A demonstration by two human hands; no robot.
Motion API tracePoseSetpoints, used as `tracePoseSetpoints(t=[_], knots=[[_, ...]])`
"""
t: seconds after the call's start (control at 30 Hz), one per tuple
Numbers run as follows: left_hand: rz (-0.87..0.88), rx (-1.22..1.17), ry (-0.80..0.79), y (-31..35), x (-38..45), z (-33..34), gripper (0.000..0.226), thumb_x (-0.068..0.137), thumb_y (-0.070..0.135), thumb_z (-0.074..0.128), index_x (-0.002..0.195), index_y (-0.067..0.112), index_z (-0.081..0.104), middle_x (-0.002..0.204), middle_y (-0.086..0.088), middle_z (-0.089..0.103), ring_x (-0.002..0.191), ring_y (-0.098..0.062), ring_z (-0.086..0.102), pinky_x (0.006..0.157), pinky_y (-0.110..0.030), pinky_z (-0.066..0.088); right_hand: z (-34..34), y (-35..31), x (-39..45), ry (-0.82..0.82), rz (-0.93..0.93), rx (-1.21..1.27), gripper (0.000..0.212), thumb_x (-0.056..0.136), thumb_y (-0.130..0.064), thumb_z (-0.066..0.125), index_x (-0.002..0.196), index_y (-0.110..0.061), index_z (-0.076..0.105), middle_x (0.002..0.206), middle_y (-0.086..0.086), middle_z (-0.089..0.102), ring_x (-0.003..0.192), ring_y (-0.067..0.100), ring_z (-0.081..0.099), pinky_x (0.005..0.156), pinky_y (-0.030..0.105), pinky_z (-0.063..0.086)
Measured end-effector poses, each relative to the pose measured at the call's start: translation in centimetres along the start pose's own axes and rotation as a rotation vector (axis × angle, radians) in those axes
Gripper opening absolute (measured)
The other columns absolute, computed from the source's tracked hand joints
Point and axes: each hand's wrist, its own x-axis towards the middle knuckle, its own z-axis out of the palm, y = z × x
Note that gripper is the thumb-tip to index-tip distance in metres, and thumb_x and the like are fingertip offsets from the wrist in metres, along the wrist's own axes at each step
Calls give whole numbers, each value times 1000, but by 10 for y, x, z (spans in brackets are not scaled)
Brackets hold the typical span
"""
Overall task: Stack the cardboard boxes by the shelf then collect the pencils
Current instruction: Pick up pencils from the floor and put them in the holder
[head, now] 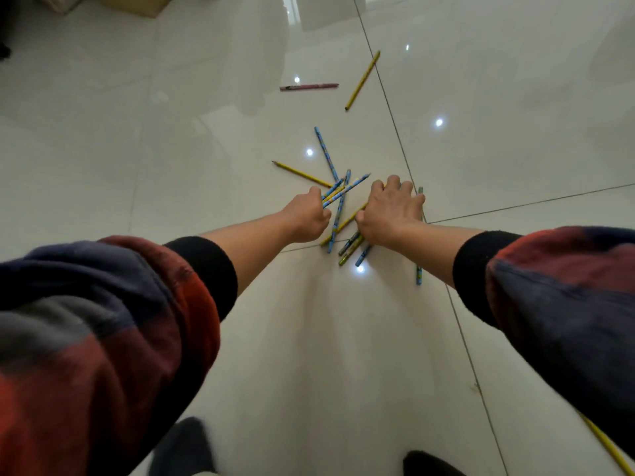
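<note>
1. Pencil-collecting step is running; cardboard boxes [137, 3] sitting far ahead of both hands.
2. Left hand [307, 218] is gripping a few pencils [338, 193], fingers curled.
3. Right hand [390, 211] is pressing down, fingers spread, on the floor pile [350, 247].
4. Next, probably: gathering the pile, then the pink pencil [309, 86] and yellow pencil [363, 80] lying well beyond.

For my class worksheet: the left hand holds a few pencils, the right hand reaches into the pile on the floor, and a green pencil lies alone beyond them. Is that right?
One slip: the head view shows the lone pencil is pink, not green. The left hand does hold pencils, and the right hand reaches into the pile.
</note>
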Motion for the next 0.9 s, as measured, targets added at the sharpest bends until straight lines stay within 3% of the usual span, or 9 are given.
tracePoseSetpoints(t=[0.23, 0.47, 0.53, 0.67, 0.73, 0.9], knots=[[-101, -136, 188, -10, 29, 2, 29, 95, 37, 50, 107, 11, 51, 110, -15, 60, 97, -35, 58, 77, -37, 46, 2, -19, 15, 20, -77, 82, 47, 96, -41, 44, 133, -11, 42, 135, 14, 40, 122, 33, 42, 97, 48, 37], [-338, -258, 289, -16, 78, -20, 47, 98, 39, 51, 130, 5, 44, 132, -16, 54, 119, -34, 54, 85, -35, 41, -2, -35, 55, 129, -102, 164, 41, 98, -36, 41, 128, -9, 46, 130, 13, 45, 117, 32, 45, 90, 45, 38], [-412, -302, 277, -21, 92, -24, 49, 95, 35, 55, 131, 3, 44, 133, -14, 54, 117, -32, 55, 80, -33, 39, -2, -38, 68, 154, -78, 202, 39, 98, -36, 43, 126, -9, 48, 127, 12, 47, 115, 31, 45, 89, 44, 38], [-402, -222, 304, -30, 105, -28, 23, 92, 28, 56, 107, 11, 59, 116, -9, 63, 94, -28, 59, 72, -30, 39, -2, -50, 87, 167, -70, 284, 37, 97, -35, 45, 124, -10, 51, 125, 11, 50, 114, 30, 46, 89, 42, 39], [-388, -156, 348, -37, 110, -32, 20, 93, 27, 54, 103, 12, 61, 112, -10, 64, 96, -29, 61, 72, -30, 39, -2, -59, 97, 160, -57, 325, 37, 96, -33, 47, 124, -9, 51, 124, 12, 51, 114, 30, 47, 88, 40, 40], [-302, 53, 465, -68, 118, -33, 31, 97, 29, 47, 115, 3, 49, 116, -16, 61, 104, -37, 60, 73, -37, 38, 0, -79, 114, 131, -33, 376, 32, 93, -26, 55, 118, -7, 52, 113, 11, 55, 94, 28, 53, 70, 33, 35]])
